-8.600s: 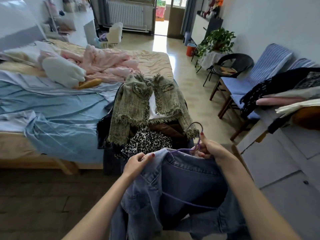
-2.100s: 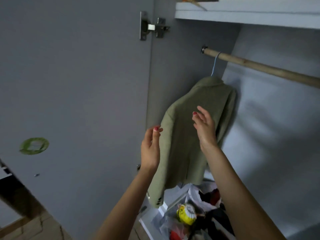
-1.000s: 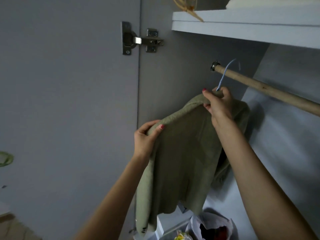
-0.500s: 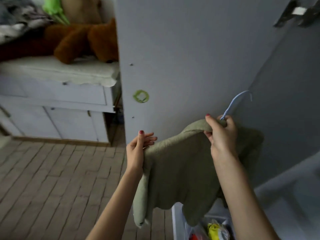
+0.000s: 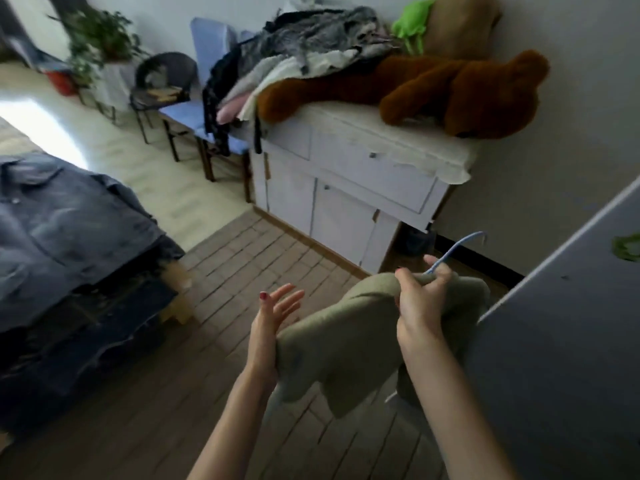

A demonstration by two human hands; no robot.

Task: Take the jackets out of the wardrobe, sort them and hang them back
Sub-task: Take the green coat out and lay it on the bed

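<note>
The right hand [image 5: 420,299] has its grip clamped on the green jacket [image 5: 346,344] at the hanger [image 5: 457,249]; the left hand [image 5: 273,323], fingers apart, only touches it. One-handed, the jacket may slide off.

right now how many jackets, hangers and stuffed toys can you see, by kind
jackets: 2, the olive green fabric jacket gripped by the right hand, and the blue denim jacket lying flat on the left
hangers: 1, the light blue wire hanger
stuffed toys: 1, the brown plush bear on the white cabinet
total: 4
</note>
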